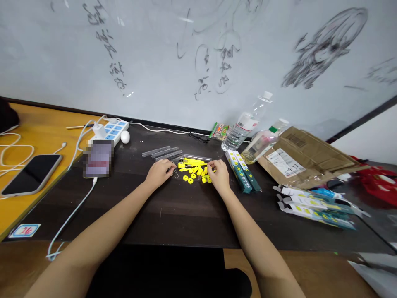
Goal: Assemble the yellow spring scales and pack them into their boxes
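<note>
- Two bare forearms (114, 219) reach across a dark wood-grain tabletop (182, 223), a sticker reading "36" (25, 230) at its near left corner.
- At the right lie several opened green-and-white cartons (316, 207), flaps out.
- The left hand (159, 173) rests at the left of a yellow cluster, thumb and forefinger drawn together beside a thin wire piece (175, 173); whether they grip it cannot be told.
- Opposite, the right hand (219, 173) curls its fingers at the cluster's right edge; any hold there is too small to make out.
- Between the hands, small yellow rings (193, 176) lie scattered in a loose pile, just in front of slim yellow rods (192, 162).
- Two closed green-and-white cartons (242, 173) lie side by side just right of the right hand.
- A charging phone (98, 160), its screen pixelated, stands well left of the left hand.
- Clear plastic tubes (163, 153) lie behind the left hand.
- Farther back are a white power strip (116, 131), a tilted-looking water bottle (240, 129) and a brown cardboard mailer (300, 159).
- Behind everything, a whiteboard (155, 82) carries handwriting and a drawn long-haired figure (325, 47).
</note>
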`<state>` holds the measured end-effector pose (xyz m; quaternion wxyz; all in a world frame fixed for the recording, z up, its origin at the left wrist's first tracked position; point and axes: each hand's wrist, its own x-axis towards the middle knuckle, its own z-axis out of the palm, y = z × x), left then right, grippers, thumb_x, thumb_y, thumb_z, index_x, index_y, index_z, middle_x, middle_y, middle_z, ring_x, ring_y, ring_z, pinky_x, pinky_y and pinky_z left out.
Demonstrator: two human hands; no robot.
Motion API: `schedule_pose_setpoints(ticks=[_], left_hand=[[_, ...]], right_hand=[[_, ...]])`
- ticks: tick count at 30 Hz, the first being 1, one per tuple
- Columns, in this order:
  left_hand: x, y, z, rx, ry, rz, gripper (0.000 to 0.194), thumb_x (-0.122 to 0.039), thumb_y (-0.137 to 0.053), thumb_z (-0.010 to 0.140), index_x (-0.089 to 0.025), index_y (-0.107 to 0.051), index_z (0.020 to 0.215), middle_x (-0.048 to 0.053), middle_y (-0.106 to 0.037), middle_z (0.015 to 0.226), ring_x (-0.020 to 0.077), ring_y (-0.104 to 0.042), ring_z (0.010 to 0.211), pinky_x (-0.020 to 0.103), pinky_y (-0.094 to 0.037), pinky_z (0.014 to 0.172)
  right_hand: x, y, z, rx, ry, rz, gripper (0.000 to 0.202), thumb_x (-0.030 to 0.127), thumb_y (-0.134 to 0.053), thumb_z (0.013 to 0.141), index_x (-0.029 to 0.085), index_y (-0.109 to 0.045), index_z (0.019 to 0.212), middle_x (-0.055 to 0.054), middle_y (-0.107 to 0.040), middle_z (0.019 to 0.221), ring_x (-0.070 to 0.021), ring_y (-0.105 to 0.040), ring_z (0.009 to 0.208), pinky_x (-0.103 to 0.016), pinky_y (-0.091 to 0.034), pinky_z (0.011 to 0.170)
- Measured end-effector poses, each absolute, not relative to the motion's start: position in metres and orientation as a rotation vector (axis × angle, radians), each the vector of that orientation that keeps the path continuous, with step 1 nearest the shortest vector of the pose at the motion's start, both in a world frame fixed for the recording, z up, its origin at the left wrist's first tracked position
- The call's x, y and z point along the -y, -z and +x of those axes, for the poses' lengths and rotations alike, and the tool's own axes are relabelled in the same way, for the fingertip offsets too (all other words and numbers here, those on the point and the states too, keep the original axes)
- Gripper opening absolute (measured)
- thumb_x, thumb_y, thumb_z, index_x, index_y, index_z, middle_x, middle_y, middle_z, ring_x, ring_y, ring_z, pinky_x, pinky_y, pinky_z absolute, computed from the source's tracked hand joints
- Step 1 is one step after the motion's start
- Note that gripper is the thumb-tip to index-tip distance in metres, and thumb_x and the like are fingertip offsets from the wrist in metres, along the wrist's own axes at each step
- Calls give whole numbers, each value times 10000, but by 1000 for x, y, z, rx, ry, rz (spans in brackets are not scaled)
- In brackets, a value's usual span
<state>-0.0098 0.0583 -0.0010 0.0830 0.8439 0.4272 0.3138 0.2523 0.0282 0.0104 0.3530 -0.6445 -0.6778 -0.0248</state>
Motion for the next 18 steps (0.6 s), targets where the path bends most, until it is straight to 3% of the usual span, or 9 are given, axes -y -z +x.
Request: schedule_pose_setpoints(ticks=[10, 18], left_hand=[[-46, 0, 9, -1141, -862, 2687, 222, -250, -459, 889, -208, -641, 1008, 69, -638, 1022, 220, -568, 966, 388, -428, 896], [-50, 1, 4, -1164, -882, 2690, 247, -243, -420, 903, -201, -642, 1003, 67, -647, 1005, 213, -569, 931, 377, -431, 858]], right_hand=[[-35, -4, 258, 1948, 187, -1711, 203, 219, -447, 901, 214, -643, 952, -73, -630, 1010, -241, -496, 927, -330, -357, 755], [-79, -36, 272, 2427, 237, -1689, 83, 206, -609, 817, 226, -689, 817, -66, -637, 937, -238, -498, 929, -315, -336, 728]])
